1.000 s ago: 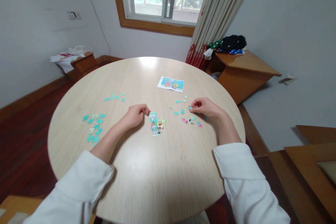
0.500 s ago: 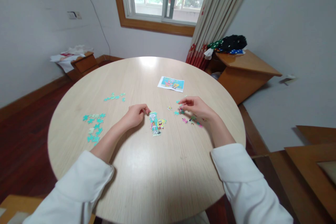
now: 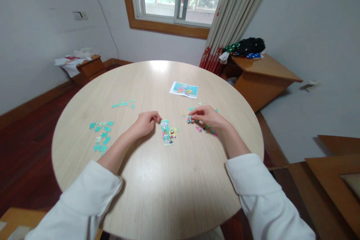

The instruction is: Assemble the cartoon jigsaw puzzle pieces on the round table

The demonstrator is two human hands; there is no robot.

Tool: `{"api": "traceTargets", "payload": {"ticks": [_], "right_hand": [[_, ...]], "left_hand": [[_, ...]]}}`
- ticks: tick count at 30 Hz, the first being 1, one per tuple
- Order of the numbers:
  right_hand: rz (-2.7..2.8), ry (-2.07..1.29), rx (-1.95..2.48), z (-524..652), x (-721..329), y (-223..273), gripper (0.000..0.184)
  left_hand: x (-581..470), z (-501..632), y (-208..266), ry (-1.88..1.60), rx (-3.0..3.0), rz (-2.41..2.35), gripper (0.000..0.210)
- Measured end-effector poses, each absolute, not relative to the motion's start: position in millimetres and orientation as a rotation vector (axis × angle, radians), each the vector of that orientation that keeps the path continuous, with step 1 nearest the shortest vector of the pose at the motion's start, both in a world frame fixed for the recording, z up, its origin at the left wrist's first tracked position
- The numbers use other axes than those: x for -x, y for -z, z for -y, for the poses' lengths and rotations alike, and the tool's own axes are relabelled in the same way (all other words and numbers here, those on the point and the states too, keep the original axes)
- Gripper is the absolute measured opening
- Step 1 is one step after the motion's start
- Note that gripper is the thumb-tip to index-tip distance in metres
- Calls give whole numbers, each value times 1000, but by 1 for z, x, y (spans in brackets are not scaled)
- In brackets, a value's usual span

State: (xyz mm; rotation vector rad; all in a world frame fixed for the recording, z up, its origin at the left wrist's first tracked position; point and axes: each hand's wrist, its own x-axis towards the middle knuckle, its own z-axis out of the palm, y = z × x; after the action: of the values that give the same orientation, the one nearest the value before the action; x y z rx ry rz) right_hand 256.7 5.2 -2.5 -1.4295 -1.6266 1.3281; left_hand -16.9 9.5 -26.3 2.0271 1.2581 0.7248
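A partly joined jigsaw puzzle (image 3: 165,133) with cartoon figures lies in the middle of the table. My left hand (image 3: 147,123) rests at its upper left corner, fingers curled and closed; whether anything is between them is hidden. To the right, my right hand (image 3: 209,116) pinches a small puzzle piece (image 3: 189,119) with pink and teal on it, just above the tabletop. Loose pieces (image 3: 199,129) lie under and around that hand, some covered by it. One small yellowish piece (image 3: 182,115) sits between the puzzle and my right fingertips.
A printed picture sheet (image 3: 184,90) lies farther back on the round table (image 3: 157,191). Teal pieces (image 3: 104,135) are spread at the left, with another small group (image 3: 123,104) behind them. A wooden cabinet (image 3: 264,69) with cloth on top stands beyond the right edge.
My right hand has shifted slightly left among the loose pieces, and the piece at its fingertips has moved left too. My left hand and the joined puzzle have stayed put.
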Motion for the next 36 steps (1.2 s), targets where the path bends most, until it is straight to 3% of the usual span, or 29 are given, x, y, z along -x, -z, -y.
{"api": "traceTargets", "payload": {"ticks": [36], "right_hand": [[1805,-1212,1363,-7,-262,7,20]], "left_hand": [[17,-8,24,-715,-2020,-1265,25]]}}
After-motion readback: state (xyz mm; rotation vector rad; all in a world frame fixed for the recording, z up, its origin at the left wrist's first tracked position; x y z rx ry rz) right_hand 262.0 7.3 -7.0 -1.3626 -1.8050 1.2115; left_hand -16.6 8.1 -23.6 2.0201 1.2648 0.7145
